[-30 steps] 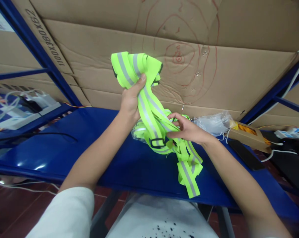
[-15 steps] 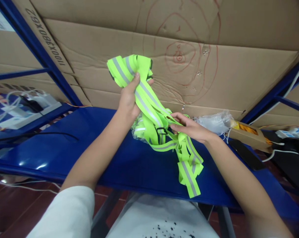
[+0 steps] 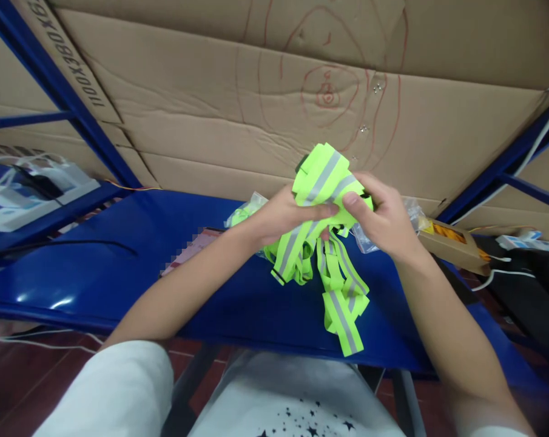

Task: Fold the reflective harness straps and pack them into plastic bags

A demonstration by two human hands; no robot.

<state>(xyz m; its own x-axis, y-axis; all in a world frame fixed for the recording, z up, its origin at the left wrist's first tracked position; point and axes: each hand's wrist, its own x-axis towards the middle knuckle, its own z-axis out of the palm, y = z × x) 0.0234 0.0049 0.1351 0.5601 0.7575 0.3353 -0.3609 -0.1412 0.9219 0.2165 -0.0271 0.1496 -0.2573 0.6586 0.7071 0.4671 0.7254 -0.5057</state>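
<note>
Fingers of the left hand (image 3: 286,218) and right hand (image 3: 386,212) pinch folded neon reflective straps (image 3: 324,176) above the blue surface (image 3: 256,315).

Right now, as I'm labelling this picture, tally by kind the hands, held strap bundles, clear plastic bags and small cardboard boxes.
Hands: 2 (left hand, right hand)
Held strap bundle: 1
Clear plastic bags: 2 (left bag, right bag)
Small cardboard box: 1
Total: 6

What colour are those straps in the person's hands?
Bright yellow-green straps with a silver-grey stripe, best seen in the head view.
</note>
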